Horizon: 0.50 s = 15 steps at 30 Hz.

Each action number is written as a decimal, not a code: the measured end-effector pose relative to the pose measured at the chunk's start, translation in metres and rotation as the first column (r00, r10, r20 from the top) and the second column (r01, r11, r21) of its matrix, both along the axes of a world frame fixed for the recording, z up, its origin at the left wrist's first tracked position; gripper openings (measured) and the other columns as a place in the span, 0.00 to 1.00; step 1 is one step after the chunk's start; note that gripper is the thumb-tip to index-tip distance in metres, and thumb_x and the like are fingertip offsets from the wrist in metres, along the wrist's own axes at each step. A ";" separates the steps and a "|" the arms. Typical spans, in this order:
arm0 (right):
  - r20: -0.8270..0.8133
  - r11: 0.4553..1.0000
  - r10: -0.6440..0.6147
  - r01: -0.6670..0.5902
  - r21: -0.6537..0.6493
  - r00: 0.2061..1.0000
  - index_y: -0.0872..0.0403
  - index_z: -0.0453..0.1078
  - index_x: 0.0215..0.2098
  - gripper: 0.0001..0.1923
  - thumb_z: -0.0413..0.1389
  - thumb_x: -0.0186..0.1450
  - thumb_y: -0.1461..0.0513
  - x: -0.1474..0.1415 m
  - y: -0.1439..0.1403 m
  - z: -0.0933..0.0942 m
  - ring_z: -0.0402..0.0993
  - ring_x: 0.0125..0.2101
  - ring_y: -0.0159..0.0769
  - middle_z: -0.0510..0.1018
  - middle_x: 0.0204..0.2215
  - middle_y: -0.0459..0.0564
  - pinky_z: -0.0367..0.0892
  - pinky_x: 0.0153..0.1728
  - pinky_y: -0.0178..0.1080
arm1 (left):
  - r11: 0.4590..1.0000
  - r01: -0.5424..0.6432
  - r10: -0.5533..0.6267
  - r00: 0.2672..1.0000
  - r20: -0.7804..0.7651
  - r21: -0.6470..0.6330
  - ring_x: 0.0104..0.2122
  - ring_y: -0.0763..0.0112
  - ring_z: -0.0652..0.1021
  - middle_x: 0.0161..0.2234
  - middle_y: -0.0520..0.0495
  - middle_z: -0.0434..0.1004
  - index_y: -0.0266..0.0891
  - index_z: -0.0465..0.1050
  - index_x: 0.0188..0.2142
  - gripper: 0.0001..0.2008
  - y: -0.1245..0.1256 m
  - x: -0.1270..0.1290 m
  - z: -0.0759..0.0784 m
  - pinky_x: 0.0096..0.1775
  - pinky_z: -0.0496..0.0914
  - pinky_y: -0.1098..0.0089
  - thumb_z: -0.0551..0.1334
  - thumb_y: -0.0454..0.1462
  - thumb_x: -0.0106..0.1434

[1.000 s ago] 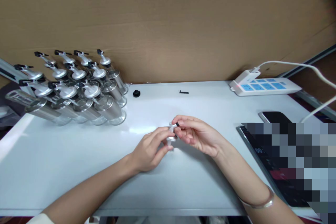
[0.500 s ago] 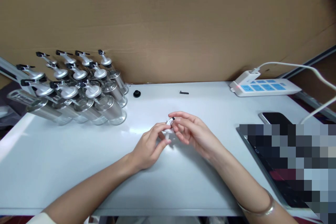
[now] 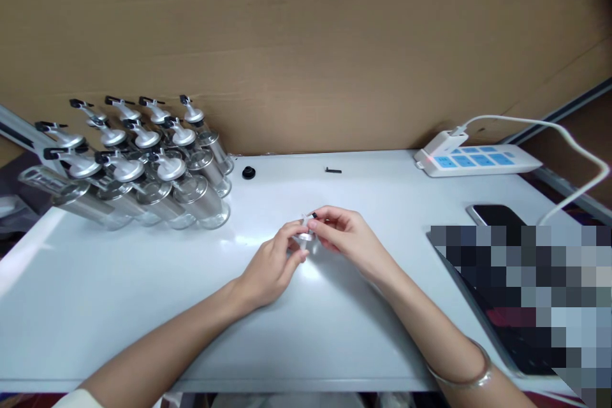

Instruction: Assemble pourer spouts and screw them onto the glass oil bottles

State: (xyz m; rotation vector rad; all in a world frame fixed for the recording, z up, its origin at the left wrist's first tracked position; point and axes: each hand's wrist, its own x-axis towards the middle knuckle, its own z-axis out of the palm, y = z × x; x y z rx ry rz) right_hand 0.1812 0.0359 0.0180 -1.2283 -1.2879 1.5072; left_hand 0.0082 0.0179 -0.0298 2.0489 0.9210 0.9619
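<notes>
Between thumb and fingers, my left hand (image 3: 268,271) holds a small silver-and-white pourer spout (image 3: 306,237) over the middle of the table. From the other side, my right hand (image 3: 354,237) is closed with thumb and fingertips on the spout's upper end, where a small black piece (image 3: 314,215) shows. Fingers partly cover the spout. Farther back on the table lie a round black stopper (image 3: 248,173) and a thin black lever (image 3: 333,170).
Several glass bottles (image 3: 203,197) with silver pourer tops crowd the left side. At the right stand a white power strip (image 3: 482,170) with a plugged-in cable, a phone (image 3: 495,214) and a partly blurred dark tablet (image 3: 471,299). Cardboard (image 3: 306,51) walls the back.
My right hand's fingers, spread beside the spout before, have closed onto its upper end. My left hand keeps its hold. The view has shifted slightly.
</notes>
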 end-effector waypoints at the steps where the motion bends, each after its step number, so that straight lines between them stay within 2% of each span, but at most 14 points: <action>1: 0.021 1.000 -0.004 0.003 0.022 1.000 0.55 0.69 0.26 0.12 0.60 0.55 0.54 0.000 0.000 0.000 0.58 0.19 0.25 0.67 0.19 0.40 0.55 0.21 0.33 | 1.000 0.000 0.000 1.000 -0.005 0.009 0.29 0.74 0.77 0.55 0.39 0.67 0.44 0.56 0.52 0.15 0.000 0.000 0.000 0.35 0.74 0.66 0.53 0.33 0.67; 6: 0.134 0.994 -0.039 0.025 0.110 0.990 0.55 0.69 0.24 0.11 0.58 0.55 0.55 0.000 -0.001 0.000 0.59 0.21 0.27 0.67 0.19 0.42 0.56 0.24 0.34 | 0.996 0.032 -0.026 0.997 -0.070 0.089 0.32 0.72 0.78 0.51 0.41 0.70 0.44 0.57 0.53 0.15 -0.002 -0.001 0.000 0.38 0.74 0.65 0.54 0.34 0.67; 9: 0.113 0.992 -0.084 0.072 0.108 0.990 0.55 0.69 0.25 0.11 0.58 0.53 0.55 0.000 -0.001 0.002 0.58 0.19 0.26 0.66 0.18 0.41 0.55 0.23 0.33 | 0.992 0.024 -0.026 1.000 0.017 0.120 0.36 0.68 0.77 0.49 0.40 0.70 0.44 0.52 0.56 0.21 0.000 -0.002 -0.001 0.41 0.73 0.63 0.56 0.36 0.66; 12: 0.080 0.987 -0.134 0.126 0.101 0.988 0.55 0.68 0.25 0.11 0.57 0.53 0.55 0.001 0.000 0.007 0.57 0.18 0.26 0.64 0.16 0.40 0.54 0.20 0.33 | 0.983 -0.144 0.124 0.978 0.169 0.115 0.45 0.65 0.74 0.53 0.38 0.65 0.43 0.51 0.56 0.19 0.012 -0.002 0.001 0.44 0.72 0.61 0.53 0.36 0.67; 15: 0.066 0.976 -0.171 0.160 0.146 0.983 0.54 0.67 0.24 0.09 0.56 0.53 0.56 0.004 0.000 0.010 0.58 0.18 0.27 0.64 0.16 0.40 0.55 0.21 0.33 | 0.909 -0.387 0.379 0.922 0.080 0.156 0.56 0.59 0.67 0.55 0.37 0.60 0.42 0.52 0.55 0.20 0.036 -0.003 0.004 0.53 0.66 0.54 0.55 0.35 0.64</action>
